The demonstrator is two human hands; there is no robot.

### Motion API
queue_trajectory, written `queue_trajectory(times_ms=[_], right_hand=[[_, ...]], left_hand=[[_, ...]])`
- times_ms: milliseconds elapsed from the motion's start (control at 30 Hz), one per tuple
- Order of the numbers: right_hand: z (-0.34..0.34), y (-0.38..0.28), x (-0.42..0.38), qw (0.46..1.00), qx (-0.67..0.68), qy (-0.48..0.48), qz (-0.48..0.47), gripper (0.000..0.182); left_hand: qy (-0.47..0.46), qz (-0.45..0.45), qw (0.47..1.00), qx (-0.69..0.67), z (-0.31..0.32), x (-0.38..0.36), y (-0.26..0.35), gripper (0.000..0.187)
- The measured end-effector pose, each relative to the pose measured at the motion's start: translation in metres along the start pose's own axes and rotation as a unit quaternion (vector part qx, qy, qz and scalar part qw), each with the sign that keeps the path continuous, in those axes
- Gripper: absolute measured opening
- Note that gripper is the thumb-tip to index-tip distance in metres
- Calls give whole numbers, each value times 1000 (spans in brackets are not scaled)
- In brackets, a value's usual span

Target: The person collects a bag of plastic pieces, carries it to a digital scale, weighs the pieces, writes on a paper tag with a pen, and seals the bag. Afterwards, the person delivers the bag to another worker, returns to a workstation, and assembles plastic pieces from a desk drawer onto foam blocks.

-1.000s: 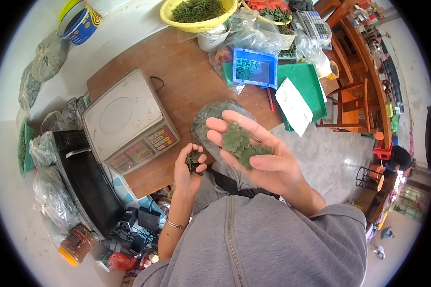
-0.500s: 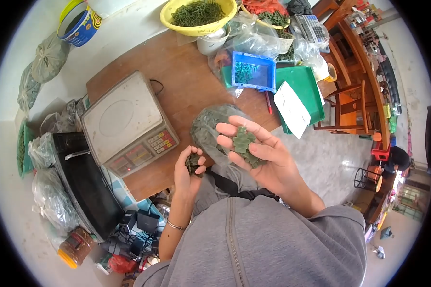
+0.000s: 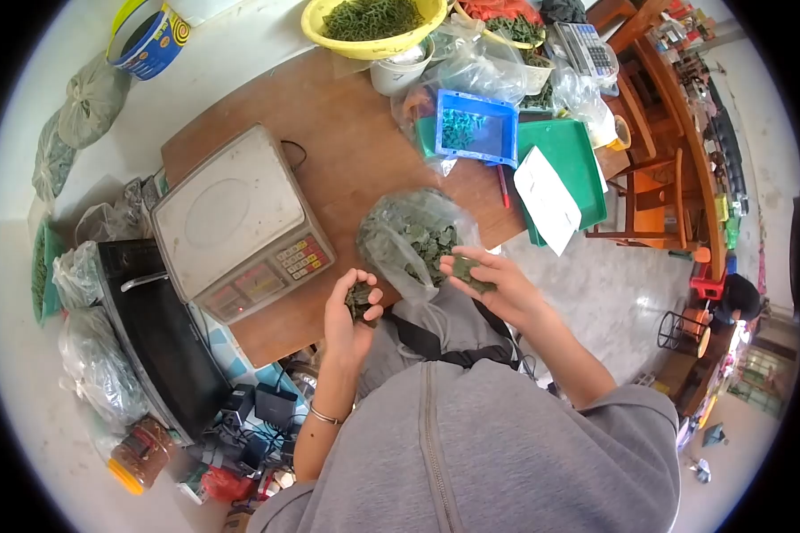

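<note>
My left hand is curled round a clump of small dark green pieces, mostly hidden by the fingers. Between the thumb and fingers of my right hand are some flat green pieces; their kind I cannot make out. A clear plastic bag lies at the table's front edge, just beyond both hands. Inside it are many similar small green pieces. The right fingertips are beside the bag's near side.
A weighing scale stands left on the brown table. A blue tray with small teal pieces, a green tray, a white paper and a red pen lie right. A yellow basin is behind.
My right hand has moved down and away from in front of the bag, its fingers closing more over the green pieces. The bag's contents now show. My left hand has barely moved.
</note>
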State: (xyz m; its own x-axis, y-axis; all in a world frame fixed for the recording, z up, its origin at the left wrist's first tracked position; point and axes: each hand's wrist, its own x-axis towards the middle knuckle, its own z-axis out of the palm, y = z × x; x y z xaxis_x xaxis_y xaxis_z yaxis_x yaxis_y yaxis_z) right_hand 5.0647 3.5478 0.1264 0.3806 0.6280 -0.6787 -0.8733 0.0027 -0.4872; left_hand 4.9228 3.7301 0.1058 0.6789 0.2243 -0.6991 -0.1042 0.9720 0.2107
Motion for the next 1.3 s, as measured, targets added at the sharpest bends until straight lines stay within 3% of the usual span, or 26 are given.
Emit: queue_trajectory(times_ms=[200,300,433,500,533,567,600,633,700,833,900,967,1033,1067,1100,1167,1300], right_hand=[[-24,25,29,983,-67,164,-35,39],[-23,14,25,995,-59,80,-18,35],[-14,15,58,985,-148,83,-21,27],[-15,27,94,919,-358,147,-73,18],[-20,38,111,920,-355,146,-75,18],[-26,50,127,815,-502,172,-233,16],[-27,57,138,661,-620,188,-379,16],[-23,58,143,662,-618,187,-381,16],[-17,60,151,637,-708,176,-250,15],[-23,53,138,615,-737,171,-221,12],[-44,47,132,607,-761,115,-199,10],[-56,43,122,611,-757,112,-204,11],[-55,35,108,710,-634,118,-282,16],[-33,21,94,779,-585,135,-182,15],[-15,17,85,777,-588,135,-183,15],[22,19,73,921,-349,104,-140,11],[105,47,60,934,-285,15,-214,7]], left_hand=[[4,2,1000,14,4,-1,2,11],[8,5,1000,9,3,-2,2,11],[7,-3,1000,13,-1,-1,-1,12],[6,-5,1000,20,0,-3,-3,11],[7,-5,1000,24,0,-3,-4,11],[6,-3,1000,27,0,-5,-4,11],[11,-2,1000,26,0,-5,-3,11],[16,-1,1000,25,0,-6,-3,11],[20,6,1000,21,-1,-8,-1,11],[26,17,1000,-1,-6,-11,2,11],[28,16,999,-3,-7,-12,2,11],[29,15,999,-6,-9,-11,3,11],[22,11,1000,-9,-12,-9,2,11],[21,11,1000,-12,-13,-7,1,11],[10,6,1000,-6,-12,-5,1,11],[1,9,1000,-6,-11,0,-1,11],[2,20,1000,7,-3,10,-5,15]])
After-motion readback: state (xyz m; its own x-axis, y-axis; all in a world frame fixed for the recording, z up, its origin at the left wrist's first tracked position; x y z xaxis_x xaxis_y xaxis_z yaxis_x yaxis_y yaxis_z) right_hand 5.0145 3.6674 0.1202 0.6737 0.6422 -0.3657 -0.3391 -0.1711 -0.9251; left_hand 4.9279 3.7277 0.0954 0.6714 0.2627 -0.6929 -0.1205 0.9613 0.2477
